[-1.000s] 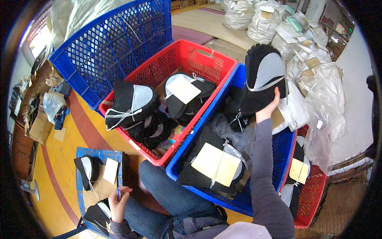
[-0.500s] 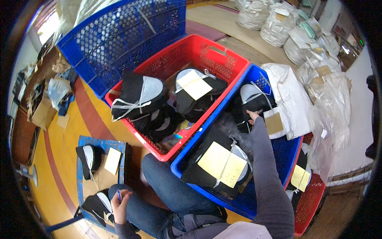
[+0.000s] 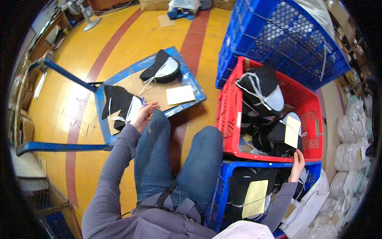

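Note:
My left hand point(image 3: 145, 114) is closed on a blue pen point(image 3: 143, 101), above the low blue-framed cart. Beside it lies a tied bundle of black and light-grey cut pieces point(image 3: 119, 105). Another such bundle point(image 3: 162, 67) lies farther back on the cart, near a pale yellow paper point(image 3: 180, 95). At the near rim of the red crate point(image 3: 274, 157), my right hand point(image 3: 297, 164) has its fingers extended, just below a black bundle point(image 3: 277, 133) with a yellow slip point(image 3: 292, 131). Whether the fingertips touch it, I cannot tell. No held thing shows in that hand.
A blue crate point(image 3: 221, 191) with more tied bundles stands close to my right leg. Another blue crate point(image 3: 286, 40) stands tilted behind the red one. White sacks point(image 3: 352, 123) line the far right. The cart's blue handle point(image 3: 65, 71) sticks out leftward; a fan point(image 3: 89, 20) stands beyond.
The view has swung left, bringing the cart toward the middle. My right hand has left the bundle in the blue crate and come to the red crate's rim. My left hand still has the pen.

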The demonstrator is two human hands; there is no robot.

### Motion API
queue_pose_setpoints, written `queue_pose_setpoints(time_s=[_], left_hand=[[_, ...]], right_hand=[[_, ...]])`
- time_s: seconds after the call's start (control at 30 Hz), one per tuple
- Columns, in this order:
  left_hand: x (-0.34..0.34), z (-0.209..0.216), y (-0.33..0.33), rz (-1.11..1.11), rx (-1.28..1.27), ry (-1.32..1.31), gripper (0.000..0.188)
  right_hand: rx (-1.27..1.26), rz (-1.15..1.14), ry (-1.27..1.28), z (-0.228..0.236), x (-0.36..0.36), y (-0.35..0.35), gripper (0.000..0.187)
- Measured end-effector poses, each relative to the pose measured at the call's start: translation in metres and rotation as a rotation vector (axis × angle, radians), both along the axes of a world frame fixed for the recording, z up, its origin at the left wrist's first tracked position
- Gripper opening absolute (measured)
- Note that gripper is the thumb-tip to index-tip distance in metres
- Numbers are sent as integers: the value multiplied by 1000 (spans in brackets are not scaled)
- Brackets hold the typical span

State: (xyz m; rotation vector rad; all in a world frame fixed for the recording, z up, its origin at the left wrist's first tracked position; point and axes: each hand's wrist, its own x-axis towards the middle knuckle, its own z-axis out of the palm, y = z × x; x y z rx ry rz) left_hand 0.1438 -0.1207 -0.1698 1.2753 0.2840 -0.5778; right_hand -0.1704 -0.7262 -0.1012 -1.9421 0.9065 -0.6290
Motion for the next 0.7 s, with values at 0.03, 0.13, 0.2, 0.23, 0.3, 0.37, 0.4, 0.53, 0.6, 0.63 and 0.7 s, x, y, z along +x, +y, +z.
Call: queue_pose_setpoints(time_s=[0.03, 0.13, 0.2, 0.23, 0.3, 0.37, 0.4, 0.53, 0.6, 0.63, 0.7], left_hand=[[7, -13, -4, 58, -31, 34, 28], [38, -53, -2, 88, -387, 182, 29], [61, -96, 12, 177, -454, 154, 33], [70, -107, -8, 256, -411, 165, 36], [95, -130, -32, 448, -359, 216, 41], [129, -162, -24, 624, -342, 286, 37], [145, -178, -13, 638, -302, 263, 37], [199, -212, -3, 753, -192, 275, 44], [218, -216, -8, 818, -178, 333, 49], [221, -219, -16, 722, -261, 175, 58], [236, -210, -35, 789, -250, 284, 54]], right_hand=[[-290, 71, 122, 14, 22, 16, 30], [-438, 336, 80, 34, 99, 93, 29], [-201, 448, 272, 25, 149, 146, 47], [-258, 524, 341, 9, 161, 154, 57], [-398, 587, 639, -5, 186, 181, 62], [-496, 537, 743, -16, 213, 211, 54], [-514, 470, 715, -37, 218, 215, 49], [-581, 328, 681, -40, 220, 228, 35], [-640, 290, 743, -40, 220, 230, 34], [-640, 268, 767, -38, 218, 228, 34], [-631, 266, 829, -35, 216, 227, 35]])
